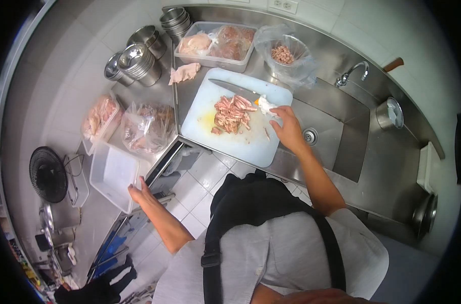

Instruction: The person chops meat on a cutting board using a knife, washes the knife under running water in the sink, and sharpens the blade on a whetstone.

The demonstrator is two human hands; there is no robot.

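Grey shirt (299, 251) | left hand (140, 193) grasping tub (115, 171) | right hand (289, 129) by white wad (265, 105), grip unclear | knife (231, 86) beyond chopped meat (232, 115)

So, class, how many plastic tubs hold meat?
2: the far tub behind the cutting board, and the side tub left of the bagged meat. Others may be hidden.

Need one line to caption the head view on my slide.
Left hand at the tub's rim, right hand over the board with cut meat and a knife.
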